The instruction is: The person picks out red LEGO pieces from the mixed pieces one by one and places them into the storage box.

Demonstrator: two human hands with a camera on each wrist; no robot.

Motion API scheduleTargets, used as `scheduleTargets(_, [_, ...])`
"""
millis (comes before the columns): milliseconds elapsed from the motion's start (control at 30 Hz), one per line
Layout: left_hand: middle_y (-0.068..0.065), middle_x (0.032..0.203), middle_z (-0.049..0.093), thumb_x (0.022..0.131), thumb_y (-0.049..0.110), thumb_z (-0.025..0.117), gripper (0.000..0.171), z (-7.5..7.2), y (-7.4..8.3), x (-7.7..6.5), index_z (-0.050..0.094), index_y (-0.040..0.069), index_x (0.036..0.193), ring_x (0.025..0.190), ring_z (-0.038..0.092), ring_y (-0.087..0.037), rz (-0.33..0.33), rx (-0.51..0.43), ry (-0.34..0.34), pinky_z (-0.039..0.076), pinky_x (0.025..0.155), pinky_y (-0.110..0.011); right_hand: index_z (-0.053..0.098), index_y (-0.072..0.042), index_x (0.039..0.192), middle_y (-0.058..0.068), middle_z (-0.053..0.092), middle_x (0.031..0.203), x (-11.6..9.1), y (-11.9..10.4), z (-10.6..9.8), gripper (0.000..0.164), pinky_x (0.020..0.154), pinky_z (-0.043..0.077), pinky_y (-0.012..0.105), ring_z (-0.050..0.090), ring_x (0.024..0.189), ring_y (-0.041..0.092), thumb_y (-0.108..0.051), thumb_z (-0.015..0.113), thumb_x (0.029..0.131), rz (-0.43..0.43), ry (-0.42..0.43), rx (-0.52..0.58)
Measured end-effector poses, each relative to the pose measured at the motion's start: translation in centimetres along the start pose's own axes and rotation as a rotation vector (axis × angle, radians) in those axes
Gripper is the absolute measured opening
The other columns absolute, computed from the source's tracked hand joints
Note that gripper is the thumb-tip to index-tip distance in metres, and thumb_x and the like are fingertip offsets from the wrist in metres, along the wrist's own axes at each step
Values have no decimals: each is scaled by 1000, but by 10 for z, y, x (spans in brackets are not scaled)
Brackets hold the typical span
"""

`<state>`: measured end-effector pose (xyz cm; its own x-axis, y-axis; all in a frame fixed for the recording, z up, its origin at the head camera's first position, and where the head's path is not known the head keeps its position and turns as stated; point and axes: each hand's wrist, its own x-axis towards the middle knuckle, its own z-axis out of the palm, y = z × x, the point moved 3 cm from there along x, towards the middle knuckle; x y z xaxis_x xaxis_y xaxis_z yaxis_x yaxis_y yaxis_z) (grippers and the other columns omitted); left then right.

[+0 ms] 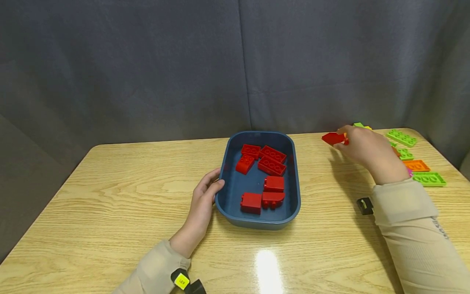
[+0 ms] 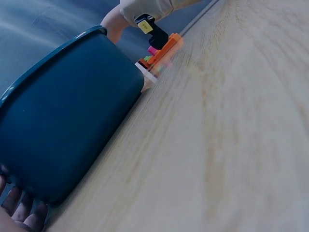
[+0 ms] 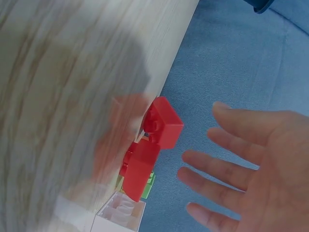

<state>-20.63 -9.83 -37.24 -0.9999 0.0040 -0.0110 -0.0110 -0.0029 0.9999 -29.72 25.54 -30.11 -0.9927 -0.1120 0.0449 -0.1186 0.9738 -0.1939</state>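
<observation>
A dark blue plastic tub (image 1: pixel 260 223) stands on the table, with several red toy bricks (image 1: pixel 271 165) lying in it. At the tub's left side, my left hand (image 1: pixel 202 198) holds the wall, thumb at the rim and fingers against the outside. In the left wrist view its fingertips show low at the tub wall (image 2: pixel 72 111). My right hand (image 1: pixel 361 149) reaches over the far right of the table. In the right wrist view its spread fingers hold nothing and face two red bricks (image 3: pixel 166 123) on the table. From the head, one red brick (image 1: pixel 332 138) shows beyond the fingertips.
Right of my right hand lie flat green bricks (image 1: pixel 429 179) and an orange brick (image 1: pixel 416 165), partly behind the sleeve. A white brick (image 3: pixel 118 215) is near the red ones in the right wrist view. A grey curtain (image 1: pixel 165 73) hangs behind the table (image 1: pixel 110 204).
</observation>
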Motion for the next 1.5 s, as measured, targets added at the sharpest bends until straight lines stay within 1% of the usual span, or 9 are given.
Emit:
scheduleTargets(200, [-12, 139, 50, 94, 20, 46, 44, 0, 0, 1, 47, 8, 135, 117, 51, -23, 4, -4, -1, 41, 95, -30, 46, 3, 128, 29, 63, 111, -1, 5, 1, 55, 74, 47, 60, 56, 94, 43, -31, 56, 87, 17, -12, -18])
scheduleTargets(367, [-12, 139, 50, 94, 21, 46, 44, 0, 0, 1, 47, 8, 135, 118, 51, -23, 8, -3, -2, 42, 93, -29, 48, 3, 125, 23, 66, 92, -2, 9, 2, 52, 69, 46, 57, 56, 86, 41, -31, 57, 86, 20, 4, -7])
scheduleTargets(467, [-13, 140, 50, 94, 20, 46, 44, -1, -1, 1, 46, 7, 136, 118, 51, -24, 9, 1, -2, 42, 92, -27, 52, 3, 118, 16, 59, 76, -2, 12, 3, 46, 62, 44, 50, 53, 74, 35, -30, 58, 86, 25, 4, -7])
scheduleTargets(533, [-13, 139, 50, 94, 19, 45, 44, -1, -1, 1, 46, 7, 136, 118, 51, -24, 9, 1, -1, 43, 91, -27, 53, 3, 116, 14, 56, 73, -2, 14, 5, 46, 60, 42, 47, 51, 71, 33, -30, 59, 85, 31, 4, -8])
scheduleTargets(600, [-14, 139, 50, 94, 19, 45, 44, -1, -1, 1, 46, 7, 136, 117, 51, -24, 8, 2, 0, 43, 91, -27, 53, 4, 116, 19, 59, 77, -1, 17, 6, 47, 60, 43, 48, 52, 72, 34, -30, 59, 85, 38, 3, -5])
scheduleTargets(700, [-13, 139, 50, 94, 19, 45, 43, -1, -1, 2, 47, 7, 136, 117, 51, -24, 7, 2, 1, 43, 91, -27, 52, 5, 121, 28, 65, 99, 0, 19, 7, 51, 67, 47, 55, 56, 84, 40, -29, 59, 84, 45, -7, 4])
scheduleTargets(767, [-13, 140, 50, 94, 19, 45, 43, -1, -2, 2, 47, 7, 135, 117, 51, -24, 8, 2, 3, 43, 92, -28, 51, 5, 123, 32, 62, 111, 1, 21, 8, 51, 71, 46, 60, 56, 91, 44, -28, 59, 85, 50, -14, 15])
scheduleTargets(1233, [-12, 139, 51, 94, 20, 45, 43, -2, -1, 2, 48, 8, 135, 117, 52, -23, 7, 8, 8, 43, 91, -28, 48, 4, 126, 35, 58, 114, 4, 28, 13, 52, 74, 45, 63, 54, 92, 46, -25, 57, 84, 79, 5, 24])
scheduleTargets(1500, [-13, 139, 51, 94, 20, 46, 43, -1, 0, 2, 48, 8, 135, 116, 52, -23, 14, -3, 3, 44, 90, -26, 38, 6, 134, 37, 50, 123, 7, 33, 18, 67, 85, 42, 66, 48, 102, 48, -33, 60, 84, 96, -125, 46])
